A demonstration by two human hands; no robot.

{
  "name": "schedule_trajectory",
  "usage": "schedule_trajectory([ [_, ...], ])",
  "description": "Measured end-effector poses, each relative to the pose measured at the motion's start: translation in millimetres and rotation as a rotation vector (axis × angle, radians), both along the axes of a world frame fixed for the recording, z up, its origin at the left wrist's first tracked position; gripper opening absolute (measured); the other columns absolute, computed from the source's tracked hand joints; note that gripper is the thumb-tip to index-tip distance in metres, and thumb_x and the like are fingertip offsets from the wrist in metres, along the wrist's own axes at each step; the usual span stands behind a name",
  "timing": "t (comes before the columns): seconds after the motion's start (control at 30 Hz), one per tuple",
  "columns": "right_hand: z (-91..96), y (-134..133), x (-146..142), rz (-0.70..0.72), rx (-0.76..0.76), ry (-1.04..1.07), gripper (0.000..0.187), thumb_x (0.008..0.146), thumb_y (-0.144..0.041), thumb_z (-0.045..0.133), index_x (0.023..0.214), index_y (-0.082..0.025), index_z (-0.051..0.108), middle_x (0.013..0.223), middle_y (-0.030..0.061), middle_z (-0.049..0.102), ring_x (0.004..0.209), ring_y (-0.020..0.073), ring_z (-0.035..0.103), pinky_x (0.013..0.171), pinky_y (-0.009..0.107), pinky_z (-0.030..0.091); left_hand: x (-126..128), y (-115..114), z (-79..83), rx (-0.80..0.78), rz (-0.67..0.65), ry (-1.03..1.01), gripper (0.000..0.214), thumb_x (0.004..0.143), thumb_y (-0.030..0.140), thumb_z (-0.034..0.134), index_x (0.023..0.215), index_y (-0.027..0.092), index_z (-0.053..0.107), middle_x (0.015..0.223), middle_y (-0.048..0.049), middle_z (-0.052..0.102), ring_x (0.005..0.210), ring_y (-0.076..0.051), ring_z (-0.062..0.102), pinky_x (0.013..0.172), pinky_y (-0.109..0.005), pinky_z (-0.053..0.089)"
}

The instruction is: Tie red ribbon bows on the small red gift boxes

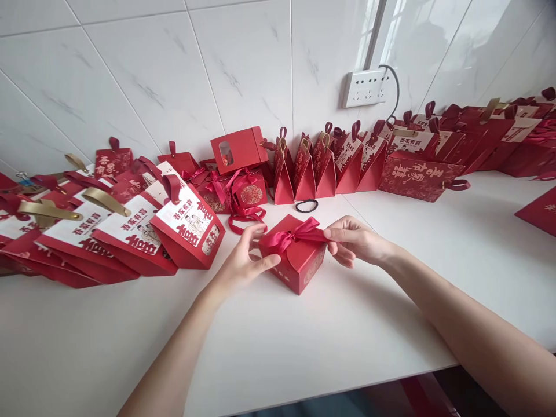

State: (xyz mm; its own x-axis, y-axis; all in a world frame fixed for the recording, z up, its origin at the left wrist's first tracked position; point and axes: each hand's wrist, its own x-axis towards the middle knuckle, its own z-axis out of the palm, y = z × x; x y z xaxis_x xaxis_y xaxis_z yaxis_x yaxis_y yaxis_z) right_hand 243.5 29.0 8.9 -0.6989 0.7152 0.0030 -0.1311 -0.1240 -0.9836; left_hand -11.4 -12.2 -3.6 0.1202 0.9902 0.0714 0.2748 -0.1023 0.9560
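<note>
A small red gift box (296, 263) stands on the white table (278, 341) in front of me, with a red satin ribbon (295, 233) tied in a bow on its top. My left hand (243, 262) rests against the box's left side, thumb and fingers pinching the left loop of the bow. My right hand (354, 240) is at the box's right edge and pinches the bow's right ribbon end between thumb and fingers.
Rows of red gift bags (130, 229) lie at the left, upright red bags (321, 168) and boxes (241, 149) line the tiled wall, more at the right (421, 174). A black hair tie (306, 205) lies behind the box. A wall socket (365, 87) is above.
</note>
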Motion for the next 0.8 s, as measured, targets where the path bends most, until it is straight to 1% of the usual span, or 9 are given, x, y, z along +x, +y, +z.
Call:
schedule_trajectory([
  [0.07, -0.9, 1, 1, -0.006, 0.001, 0.017, 0.036, 0.077, -0.042, 0.07, 0.056, -0.014, 0.064, 0.033, -0.0046, 0.046, 0.03, 0.0084, 0.046, 0.036, 0.02, 0.033, -1, 3, -3.2, -0.051, 0.044, 0.08, 0.039, 0.068, 0.047, 0.072, 0.094, 0.02, 0.061, 0.092, -0.0068, 0.066, 0.077, -0.02, 0.063, 0.067, -0.029, 0.048],
  [0.1, -1.7, 1, 1, -0.007, 0.007, 0.012, 0.035, 0.077, -0.042, 0.069, 0.057, -0.014, 0.064, 0.034, -0.0045, 0.047, 0.031, 0.0085, 0.047, 0.037, 0.02, 0.034, -1, 3, -4.1, -0.073, 0.047, 0.117, 0.034, 0.072, 0.05, 0.068, 0.081, 0.019, 0.06, 0.078, -0.0045, 0.065, 0.069, -0.018, 0.061, 0.064, -0.029, 0.047],
  [0.17, -3.6, 1, -1, -0.009, 0.021, -0.005, 0.036, 0.077, -0.043, 0.069, 0.057, -0.013, 0.064, 0.035, -0.0041, 0.048, 0.033, 0.0091, 0.05, 0.039, 0.02, 0.035, 1, 3, -3.9, -0.098, 0.012, 0.151, 0.039, 0.077, 0.056, 0.058, 0.066, 0.019, 0.056, 0.062, -0.002, 0.06, 0.062, -0.017, 0.058, 0.062, -0.029, 0.046],
  [0.23, -5.3, 1, -3, -0.013, 0.025, -0.016, 0.037, 0.077, -0.043, 0.069, 0.057, -0.013, 0.064, 0.035, -0.0038, 0.048, 0.035, 0.0099, 0.052, 0.04, 0.02, 0.036, 6, 1, -1.5, -0.102, -0.038, 0.115, 0.043, 0.078, 0.058, 0.056, 0.064, 0.018, 0.056, 0.063, -0.0027, 0.061, 0.062, -0.017, 0.058, 0.063, -0.028, 0.046],
  [0.37, -5.4, 0, -6, -0.017, 0.007, -0.008, 0.036, 0.076, -0.042, 0.068, 0.056, -0.012, 0.063, 0.036, -0.0035, 0.047, 0.036, 0.011, 0.053, 0.039, 0.02, 0.038, 15, -4, 5.5, -0.133, -0.096, -0.002, 0.034, 0.072, 0.05, 0.068, 0.072, 0.017, 0.06, 0.068, -0.005, 0.067, 0.06, -0.017, 0.06, 0.061, -0.028, 0.047],
  [0.53, -2.5, -1, -6, -0.022, -0.016, 0.023, 0.032, 0.073, -0.036, 0.068, 0.052, -0.013, 0.065, 0.035, -0.0028, 0.048, 0.034, 0.0115, 0.052, 0.037, 0.021, 0.038, 8, -5, 8.2, -0.122, -0.151, -0.088, 0.026, 0.077, 0.043, 0.067, 0.069, 0.019, 0.061, 0.055, -0.0005, 0.062, 0.057, -0.014, 0.056, 0.064, -0.027, 0.045],
  [0.63, -2.9, -1, -5, -0.005, -0.027, 0.018, 0.03, 0.072, -0.033, 0.066, 0.05, -0.013, 0.064, 0.035, -0.0023, 0.047, 0.035, 0.0116, 0.053, 0.037, 0.02, 0.037, -1, -2, 6.0, 0.006, -0.05, -0.218, 0.031, 0.078, 0.047, 0.064, 0.064, 0.02, 0.061, 0.054, -0.0001, 0.057, 0.058, -0.014, 0.052, 0.065, -0.027, 0.045],
  [0.73, -5.4, 0, -4, 0.061, -0.025, 0.005, 0.029, 0.072, -0.031, 0.065, 0.05, -0.013, 0.064, 0.036, -0.0011, 0.05, 0.034, 0.01, 0.049, 0.037, 0.02, 0.036, -4, 2, 4.0, 0.134, 0.137, -0.284, 0.034, 0.073, 0.049, 0.069, 0.06, 0.018, 0.063, 0.072, -0.0053, 0.062, 0.072, -0.017, 0.057, 0.071, -0.029, 0.048],
  [0.8, -7.4, 1, -4, 0.122, -0.017, -0.022, 0.029, 0.073, -0.031, 0.065, 0.051, -0.012, 0.065, 0.039, 0.0009, 0.054, 0.034, 0.0092, 0.047, 0.036, 0.02, 0.036, -1, 4, 4.3, 0.125, 0.176, -0.36, 0.035, 0.069, 0.049, 0.072, 0.056, 0.017, 0.062, 0.083, -0.0077, 0.064, 0.083, -0.02, 0.059, 0.077, -0.032, 0.05],
])
